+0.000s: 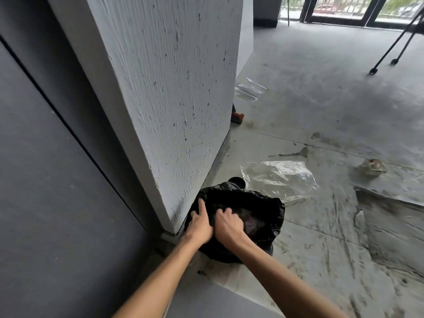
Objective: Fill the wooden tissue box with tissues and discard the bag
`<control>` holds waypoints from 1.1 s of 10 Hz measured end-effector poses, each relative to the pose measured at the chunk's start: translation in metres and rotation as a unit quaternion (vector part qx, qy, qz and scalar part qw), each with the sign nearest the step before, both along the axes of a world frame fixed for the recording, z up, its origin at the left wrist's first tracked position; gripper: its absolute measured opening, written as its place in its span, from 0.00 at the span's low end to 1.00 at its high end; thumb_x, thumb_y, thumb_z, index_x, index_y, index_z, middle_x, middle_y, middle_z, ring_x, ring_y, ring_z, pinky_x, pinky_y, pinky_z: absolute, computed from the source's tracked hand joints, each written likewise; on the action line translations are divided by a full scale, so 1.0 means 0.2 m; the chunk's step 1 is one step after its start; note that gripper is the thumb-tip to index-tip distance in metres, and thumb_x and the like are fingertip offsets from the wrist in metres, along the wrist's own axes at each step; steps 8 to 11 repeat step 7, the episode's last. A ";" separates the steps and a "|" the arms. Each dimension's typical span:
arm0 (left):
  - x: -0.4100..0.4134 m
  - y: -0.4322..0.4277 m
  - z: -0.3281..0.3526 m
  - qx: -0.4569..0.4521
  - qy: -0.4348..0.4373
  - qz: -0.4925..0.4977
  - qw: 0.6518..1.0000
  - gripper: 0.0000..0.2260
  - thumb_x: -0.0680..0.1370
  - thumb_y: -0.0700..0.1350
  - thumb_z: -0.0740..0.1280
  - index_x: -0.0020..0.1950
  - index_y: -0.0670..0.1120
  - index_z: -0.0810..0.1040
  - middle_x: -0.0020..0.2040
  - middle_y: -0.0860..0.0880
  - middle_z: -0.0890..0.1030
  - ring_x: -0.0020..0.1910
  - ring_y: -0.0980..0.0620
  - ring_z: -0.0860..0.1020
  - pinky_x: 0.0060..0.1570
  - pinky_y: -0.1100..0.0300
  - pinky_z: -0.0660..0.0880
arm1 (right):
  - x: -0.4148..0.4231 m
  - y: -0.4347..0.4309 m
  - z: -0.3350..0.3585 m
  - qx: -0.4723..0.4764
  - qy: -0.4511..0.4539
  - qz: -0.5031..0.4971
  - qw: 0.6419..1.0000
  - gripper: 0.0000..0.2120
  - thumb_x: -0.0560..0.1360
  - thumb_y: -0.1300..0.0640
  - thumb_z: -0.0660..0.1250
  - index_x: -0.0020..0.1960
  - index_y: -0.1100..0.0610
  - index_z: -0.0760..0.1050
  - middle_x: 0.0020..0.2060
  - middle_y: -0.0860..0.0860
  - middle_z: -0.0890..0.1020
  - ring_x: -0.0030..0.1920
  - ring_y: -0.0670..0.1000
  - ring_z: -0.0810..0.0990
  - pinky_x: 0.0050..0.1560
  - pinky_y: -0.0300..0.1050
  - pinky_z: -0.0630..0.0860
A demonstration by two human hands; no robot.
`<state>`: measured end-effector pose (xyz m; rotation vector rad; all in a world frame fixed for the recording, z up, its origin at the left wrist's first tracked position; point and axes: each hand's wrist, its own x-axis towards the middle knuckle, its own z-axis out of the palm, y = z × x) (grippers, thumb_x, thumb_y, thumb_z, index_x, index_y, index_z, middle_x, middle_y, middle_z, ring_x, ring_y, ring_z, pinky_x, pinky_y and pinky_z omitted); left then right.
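Observation:
A bin lined with a black trash bag (270, 210) stands on the floor against the foot of a concrete pillar. My left hand (198, 222) lies flat on the liner's near-left rim with the fingers apart. My right hand (227, 224) reaches into the bin's mouth with its fingers curled downward; anything under them is hidden. Something crumpled, glossy and reddish-brown (252, 222) lies inside the bin just past that hand. A clear plastic bag (282, 177) lies flat on the floor right behind the bin. The wooden tissue box is not in view.
The rough concrete pillar (174, 99) rises directly left of the bin, with a dark wall panel (52, 180) further left. Another clear bag (250, 89) and an orange object (237, 117) lie by the pillar's far corner. Tripod legs (390, 49) stand far right. A crumpled wrapper (372, 167) lies on the dusty floor.

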<state>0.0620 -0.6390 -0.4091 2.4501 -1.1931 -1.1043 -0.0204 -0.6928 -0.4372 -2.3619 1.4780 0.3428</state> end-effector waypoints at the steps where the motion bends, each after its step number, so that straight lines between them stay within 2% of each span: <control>1: -0.01 -0.01 0.01 0.018 -0.006 -0.011 1.000 0.39 0.76 0.36 0.56 0.77 0.49 0.33 0.77 0.36 0.52 0.73 0.38 0.63 0.70 0.48 0.64 | -0.04 -0.04 -0.07 0.080 0.003 0.025 0.996 0.15 0.76 0.58 0.59 0.60 0.61 0.73 0.59 0.61 0.78 0.60 0.61 0.77 0.57 0.52 0.75; 2: -0.03 -0.02 0.03 0.020 -0.011 -0.019 1.000 0.39 0.76 0.36 0.56 0.78 0.49 0.33 0.77 0.37 0.53 0.71 0.38 0.65 0.67 0.49 0.65 | -0.07 -0.08 -0.11 0.126 -0.025 0.027 0.991 0.15 0.76 0.54 0.60 0.57 0.61 0.75 0.56 0.61 0.81 0.56 0.61 0.80 0.54 0.51 0.76; 3: -0.05 -0.02 0.04 0.021 -0.026 -0.013 0.999 0.39 0.76 0.38 0.58 0.78 0.48 0.34 0.75 0.37 0.57 0.69 0.38 0.68 0.65 0.49 0.67 | -0.11 -0.09 -0.04 0.147 -0.071 0.033 0.986 0.17 0.74 0.52 0.61 0.60 0.57 0.73 0.59 0.60 0.80 0.59 0.61 0.78 0.56 0.52 0.76; 4: -0.08 -0.05 0.06 0.008 -0.102 -0.004 0.995 0.42 0.75 0.43 0.62 0.78 0.45 0.35 0.73 0.37 0.60 0.67 0.36 0.68 0.61 0.48 0.70 | -0.17 -0.09 0.04 0.047 -0.109 0.011 0.993 0.16 0.76 0.50 0.59 0.62 0.54 0.71 0.58 0.57 0.78 0.59 0.61 0.76 0.55 0.53 0.75; 5: -0.09 -0.09 0.04 -0.039 -0.183 -0.039 0.982 0.43 0.73 0.44 0.64 0.78 0.47 0.38 0.74 0.37 0.56 0.70 0.35 0.61 0.58 0.44 0.75 | -0.23 -0.07 0.09 -0.078 -0.100 -0.028 0.992 0.18 0.80 0.45 0.52 0.55 0.54 0.75 0.54 0.55 0.81 0.57 0.60 0.76 0.53 0.53 0.74; 6: -0.07 -0.11 0.02 -0.026 -0.163 -0.059 0.984 0.37 0.74 0.43 0.61 0.78 0.48 0.44 0.77 0.41 0.51 0.74 0.38 0.52 0.63 0.40 0.71 | -0.30 -0.13 0.06 0.026 -0.112 -0.025 0.993 0.23 0.79 0.40 0.48 0.57 0.52 0.75 0.58 0.55 0.80 0.62 0.60 0.74 0.60 0.54 0.72; 7: -0.05 -0.06 0.03 0.027 -0.119 -0.093 0.988 0.30 0.80 0.45 0.56 0.79 0.50 0.45 0.79 0.43 0.42 0.77 0.38 0.41 0.71 0.39 0.60 | -0.37 -0.10 0.12 0.163 -0.154 -0.009 0.975 0.25 0.80 0.43 0.54 0.72 0.55 0.66 0.71 0.55 0.70 0.72 0.54 0.66 0.71 0.47 0.61; 11: -0.05 -0.06 0.03 0.027 -0.119 -0.093 0.988 0.30 0.80 0.45 0.56 0.79 0.50 0.45 0.79 0.43 0.42 0.77 0.38 0.41 0.71 0.39 0.60 | -0.37 -0.10 0.12 0.163 -0.154 -0.009 0.975 0.25 0.80 0.43 0.54 0.72 0.55 0.66 0.71 0.55 0.70 0.72 0.54 0.66 0.71 0.47 0.61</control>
